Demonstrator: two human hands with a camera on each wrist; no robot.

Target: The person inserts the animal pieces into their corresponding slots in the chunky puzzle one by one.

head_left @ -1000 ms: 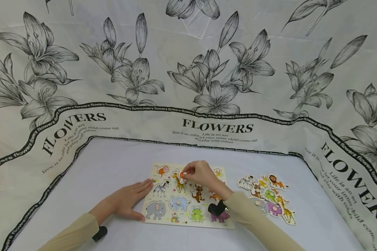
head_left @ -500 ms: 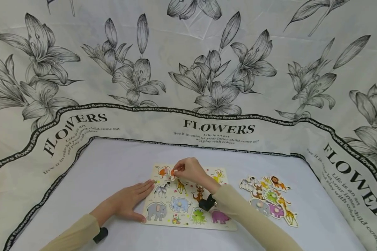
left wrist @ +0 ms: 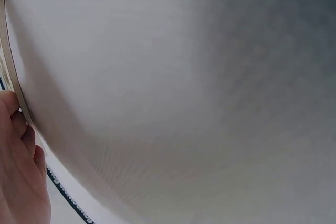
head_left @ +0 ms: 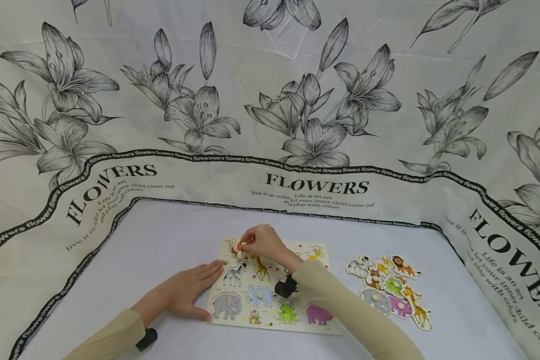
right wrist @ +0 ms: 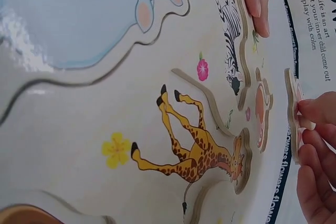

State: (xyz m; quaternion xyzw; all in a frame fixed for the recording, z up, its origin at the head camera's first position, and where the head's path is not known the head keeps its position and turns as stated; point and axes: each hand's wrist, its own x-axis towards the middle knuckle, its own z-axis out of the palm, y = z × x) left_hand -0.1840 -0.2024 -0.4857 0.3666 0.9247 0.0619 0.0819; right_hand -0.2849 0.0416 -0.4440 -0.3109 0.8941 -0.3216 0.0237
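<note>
Between thumb and fingers, my right hand (head_left: 265,244) pinches the knob of an orange monkey puzzle piece (right wrist: 292,116). It holds the piece just above the monkey recess (right wrist: 261,111) at the board's upper left corner; a gap shows in the right wrist view. My left hand (head_left: 186,290) lies with extended fingers at the left edge of the wooden animal puzzle board (head_left: 234,325), fingertips and thumb touching it. The left wrist view shows the left hand's fingers (left wrist: 29,137) against the board's edge. A blue rhino piece (head_left: 258,296) with a knob sits in its recess.
Right of the board lies a heap of knobbed animal pieces, including a lion (head_left: 402,265), a zebra (head_left: 357,265), a giraffe (head_left: 418,307) and a purple hippo (head_left: 400,306). A white cloth (head_left: 162,235) covers the table; a flower-printed curtain (head_left: 315,185) stands behind.
My right hand has moved left with the monkey piece, from above the giraffe picture to the upper left recess. The left hand stays at the board's edge.
</note>
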